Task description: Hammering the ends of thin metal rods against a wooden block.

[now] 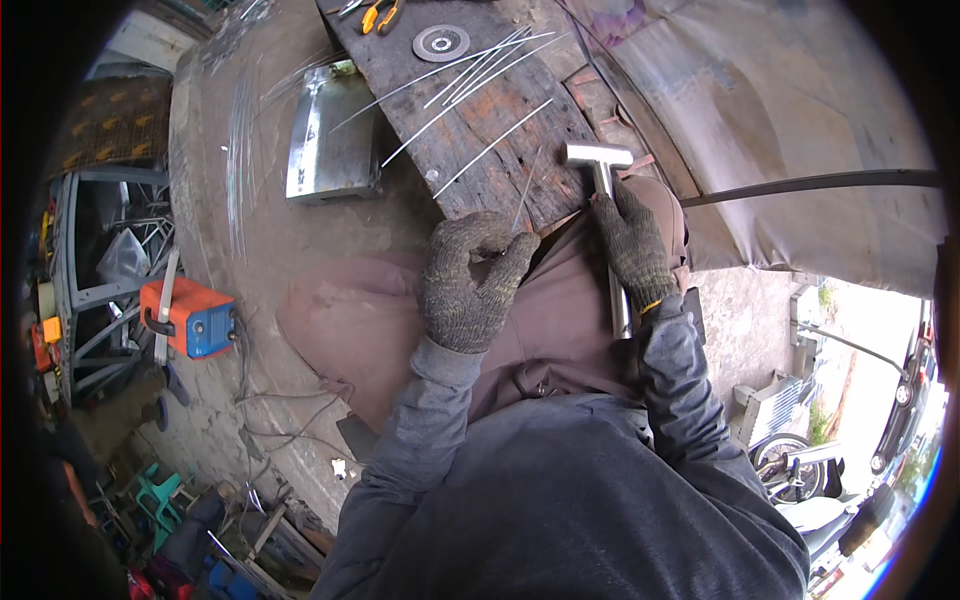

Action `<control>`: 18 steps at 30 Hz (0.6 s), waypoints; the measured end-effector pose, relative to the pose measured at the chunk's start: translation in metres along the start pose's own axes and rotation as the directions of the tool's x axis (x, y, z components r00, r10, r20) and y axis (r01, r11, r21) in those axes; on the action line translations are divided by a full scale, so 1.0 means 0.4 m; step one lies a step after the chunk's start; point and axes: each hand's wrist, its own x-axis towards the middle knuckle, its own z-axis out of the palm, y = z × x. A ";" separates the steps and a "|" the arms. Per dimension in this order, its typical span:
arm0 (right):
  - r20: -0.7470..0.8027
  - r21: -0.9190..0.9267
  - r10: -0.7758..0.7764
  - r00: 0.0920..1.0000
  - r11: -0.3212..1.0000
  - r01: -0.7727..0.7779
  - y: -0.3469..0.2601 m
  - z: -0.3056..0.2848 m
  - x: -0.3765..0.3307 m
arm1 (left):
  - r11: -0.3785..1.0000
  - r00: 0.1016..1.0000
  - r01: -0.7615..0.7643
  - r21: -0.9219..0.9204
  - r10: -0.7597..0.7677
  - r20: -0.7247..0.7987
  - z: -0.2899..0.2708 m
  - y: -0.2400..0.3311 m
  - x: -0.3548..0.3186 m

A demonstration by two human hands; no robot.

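Observation:
My left hand (472, 278), in a grey knit glove, is closed with thumb and fingertips pinched together above my lap. A thin metal rod (526, 186) runs up from those fingertips over the plank's near end. In my right hand (638, 240), also gloved, is an all-metal hammer (600, 155). The fingers wrap round its handle just below the shiny head. The handle's lower end shows beneath the glove, against my right thigh. Several straight metal rods (478, 84) and a grinding disc (441, 43) lie on the dark, worn wooden plank (440, 115).
Orange-handled pliers (382, 14) lie at the plank's far end. A shiny metal box (335, 132) stands on the floor left of it, near more thin rods (238, 165). Further left sit an orange-and-blue machine (190, 318) with cables and a metal rack (95, 290). A tarp (780, 120) hangs at right.

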 end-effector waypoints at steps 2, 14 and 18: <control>-0.014 -0.014 -0.026 1.000 1.000 0.026 -0.007 -0.002 0.001 | 0.996 0.996 0.090 -0.017 -0.090 0.000 -0.025 -0.026 -0.047; 0.054 -0.075 -0.012 0.998 0.997 0.016 0.024 0.030 0.004 | 0.762 0.773 0.447 0.469 -0.593 0.226 -0.097 -0.134 -0.026; -0.011 -0.031 -0.017 1.000 0.999 0.017 0.064 0.046 0.015 | 0.697 0.621 0.433 0.571 -0.690 0.371 -0.145 -0.125 0.020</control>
